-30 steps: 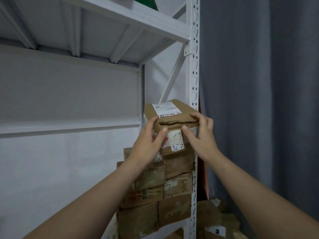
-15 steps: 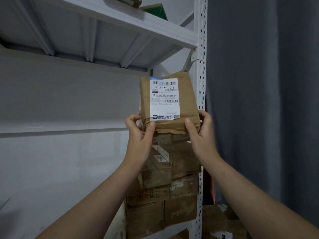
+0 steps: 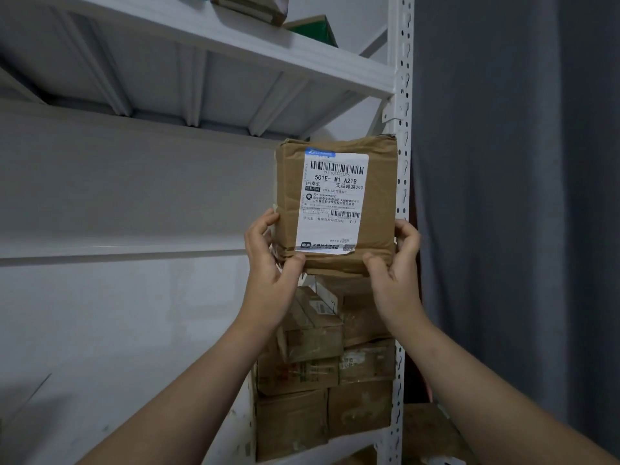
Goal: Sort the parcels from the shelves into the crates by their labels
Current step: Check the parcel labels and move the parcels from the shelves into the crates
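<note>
A brown paper-wrapped parcel (image 3: pixel 379 209) stands upright in the air in front of me, its white shipping label (image 3: pixel 332 203) facing me and reading "501E- M1 A21B". My left hand (image 3: pixel 268 266) grips its lower left corner, thumb on the front. My right hand (image 3: pixel 396 273) grips the lower right corner the same way. Below it a stack of several brown parcels (image 3: pixel 322 374) sits on the shelf.
A white metal shelf board (image 3: pixel 235 38) runs overhead with a brown box (image 3: pixel 251 6) and a green box (image 3: pixel 312 30) on it. The perforated upright (image 3: pixel 401 95) stands just right of the parcel. A dark grey curtain (image 3: pixel 520 196) hangs further right. More cardboard (image 3: pixel 432 431) lies low behind the upright.
Both hands lifted the top parcel off the stack and tipped it upright, so that its label now faces me. It now sits a little higher and closer.
</note>
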Available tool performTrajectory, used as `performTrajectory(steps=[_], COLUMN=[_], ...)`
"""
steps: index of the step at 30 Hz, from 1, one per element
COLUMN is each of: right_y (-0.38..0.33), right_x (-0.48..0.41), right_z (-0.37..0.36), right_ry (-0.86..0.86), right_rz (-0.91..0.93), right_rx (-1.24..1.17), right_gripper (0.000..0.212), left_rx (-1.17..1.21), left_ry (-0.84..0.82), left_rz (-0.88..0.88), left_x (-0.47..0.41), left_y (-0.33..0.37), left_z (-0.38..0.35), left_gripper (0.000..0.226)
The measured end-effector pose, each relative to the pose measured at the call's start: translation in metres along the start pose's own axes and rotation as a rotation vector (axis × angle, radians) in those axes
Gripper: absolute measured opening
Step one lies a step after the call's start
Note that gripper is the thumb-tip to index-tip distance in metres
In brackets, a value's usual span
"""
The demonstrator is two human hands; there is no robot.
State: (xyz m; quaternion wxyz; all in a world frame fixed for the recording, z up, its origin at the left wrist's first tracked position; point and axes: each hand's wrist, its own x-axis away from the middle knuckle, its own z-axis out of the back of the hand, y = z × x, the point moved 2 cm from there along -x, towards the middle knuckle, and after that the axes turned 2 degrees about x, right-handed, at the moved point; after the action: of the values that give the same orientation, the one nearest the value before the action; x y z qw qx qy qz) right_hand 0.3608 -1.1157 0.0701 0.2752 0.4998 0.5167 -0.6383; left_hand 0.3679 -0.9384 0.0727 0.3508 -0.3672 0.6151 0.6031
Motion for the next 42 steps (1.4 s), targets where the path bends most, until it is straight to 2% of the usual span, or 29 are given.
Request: performTrajectory(steps=[6,11,14,16,18,20,23,26,31,35,38,42], right_y=[-0.002,-0.012,-0.022,-0.027,-0.029,-0.031,-0.032,-0.036,-0.041,-0.031,-0.022,-0.013], right_x=[0.009,0.031,0.052,0.071,0.094,0.12,0.156,0.181,0.21,0.23,0.25,0.271], right_z=[-0.014,-0.051,-0.094,-0.128,-0.16,-0.188,-0.221,-0.249,-0.288,-0.311,-0.323,-0.335], right_ry=[-0.071,-0.196,-0.308,-0.427,-0.561,-0.613,-0.575,-0.526,-0.509,-0.561,-0.617,-0.671], right_rz=[-0.065,-0.069,-0.049,-0.032,0.017,0.085,0.081,-0.038,-0.213,-0.298,-0.328,-0.343], right_rx=[-0.032,-0.052,-0.006,-0.003,0.032,0.104,0.142,0.082,0.123,0.248,0.343,0.367], right_gripper=[0.048,0.059,0.057,0.064,0.074,0.077,0.07,0.057,0.04,0.037,0.036,0.039], left_rx=[-0.063,-0.359,-0.51,-0.617,-0.718,-0.771,-0.861,-0.99,-1.185,-1.315,-1.479,-1.549], left_ry=[0.027,0.081,0.084,0.094,0.111,0.122,0.143,0.137,-0.007,-0.134,-0.338,-0.479], left_rz=[0.037,0.046,0.09,0.12,0.153,0.233,0.303,0.333,0.36,0.501,0.579,0.528], left_x=[0.013,0.038,0.068,0.092,0.115,0.136,0.16,0.174,0.188,0.195,0.201,0.21], left_y=[-0.002,0.0,0.005,0.005,0.004,0.003,0.002,-0.002,-0.017,-0.03,-0.04,-0.045], left_z=[0.013,0.051,0.098,0.138,0.178,0.214,0.256,0.283,0.315,0.334,0.343,0.348], left_gripper=[0.059,0.091,0.108,0.113,0.105,0.098,0.088,0.07,0.056,0.055,0.053,0.049])
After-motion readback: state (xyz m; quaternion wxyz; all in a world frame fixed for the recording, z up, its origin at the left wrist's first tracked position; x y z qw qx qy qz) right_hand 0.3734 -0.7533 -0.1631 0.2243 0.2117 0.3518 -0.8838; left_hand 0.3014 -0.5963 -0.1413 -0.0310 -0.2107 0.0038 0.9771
